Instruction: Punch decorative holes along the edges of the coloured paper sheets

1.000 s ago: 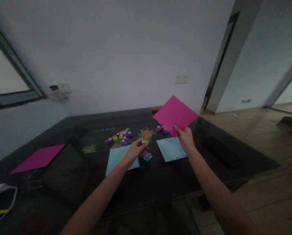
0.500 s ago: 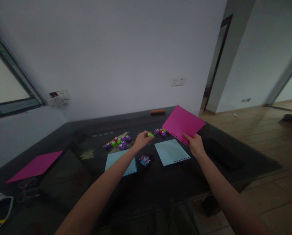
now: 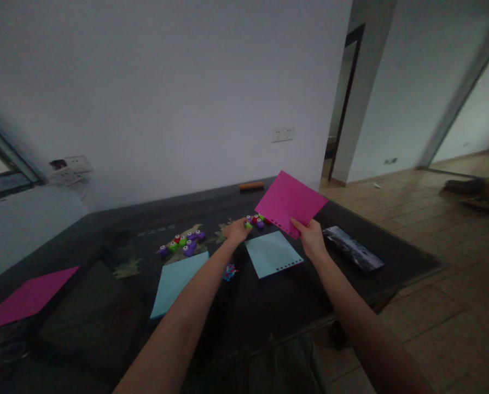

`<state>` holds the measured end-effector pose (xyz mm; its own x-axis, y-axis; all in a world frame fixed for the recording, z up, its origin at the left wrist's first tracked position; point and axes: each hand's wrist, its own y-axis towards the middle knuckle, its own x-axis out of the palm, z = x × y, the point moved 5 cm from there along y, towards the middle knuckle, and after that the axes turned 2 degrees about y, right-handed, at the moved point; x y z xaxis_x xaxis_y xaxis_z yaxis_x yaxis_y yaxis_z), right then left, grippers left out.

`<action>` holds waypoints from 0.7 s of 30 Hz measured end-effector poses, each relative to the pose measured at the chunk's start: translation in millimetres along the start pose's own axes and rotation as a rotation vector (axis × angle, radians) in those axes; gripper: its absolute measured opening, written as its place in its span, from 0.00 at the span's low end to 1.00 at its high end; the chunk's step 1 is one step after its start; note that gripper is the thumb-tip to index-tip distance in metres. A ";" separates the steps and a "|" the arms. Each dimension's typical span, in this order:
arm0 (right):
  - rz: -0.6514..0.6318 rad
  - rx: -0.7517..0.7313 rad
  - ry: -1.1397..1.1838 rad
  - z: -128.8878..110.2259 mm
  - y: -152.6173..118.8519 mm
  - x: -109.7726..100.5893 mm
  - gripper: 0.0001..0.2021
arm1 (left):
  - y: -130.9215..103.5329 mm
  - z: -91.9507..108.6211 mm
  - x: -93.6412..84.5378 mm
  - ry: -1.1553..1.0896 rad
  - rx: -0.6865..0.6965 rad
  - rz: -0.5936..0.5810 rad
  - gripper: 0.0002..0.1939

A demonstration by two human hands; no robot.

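My left hand [image 3: 236, 231] reaches to the middle of the table, its fingers closed on a small green one-eyed toy [image 3: 248, 225]. That toy is right beside a little group of purple, red and green one-eyed toys [image 3: 260, 224]. In my right hand [image 3: 312, 238], a pink sheet [image 3: 291, 201] is gripped by its lower edge, above the table. A row of small holes runs along that edge. Under it lies a light blue sheet [image 3: 273, 253] with holes along its near edge. My left forearm partly covers another light blue sheet [image 3: 179, 279] and borders a pile of blue and pink bits [image 3: 230, 272].
More one-eyed toys [image 3: 182, 241] are clustered left of my left hand. A pink sheet [image 3: 31, 295] lies at the far left. On the right is a long flat slab [image 3: 353, 249] with a shiny top. An orange-brown bar [image 3: 251, 186] sits by the wall.
The view has turned to the right. My left hand has brought the green toy closer to the small group. My right hand still holds up the pink sheet.
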<state>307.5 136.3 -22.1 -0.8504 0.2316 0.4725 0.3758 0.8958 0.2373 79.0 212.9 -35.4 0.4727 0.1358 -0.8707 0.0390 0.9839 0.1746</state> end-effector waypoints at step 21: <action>-0.075 -0.001 -0.107 3.7 -6.2 9.0 0.18 | 21.3 11.4 17.9 0.072 0.038 -0.013 0.16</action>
<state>296.1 134.2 -22.5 -0.9106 0.2031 0.3598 0.3098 0.9119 0.2693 98.4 235.0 -42.0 0.4077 0.1324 -0.9035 0.0783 0.9807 0.1790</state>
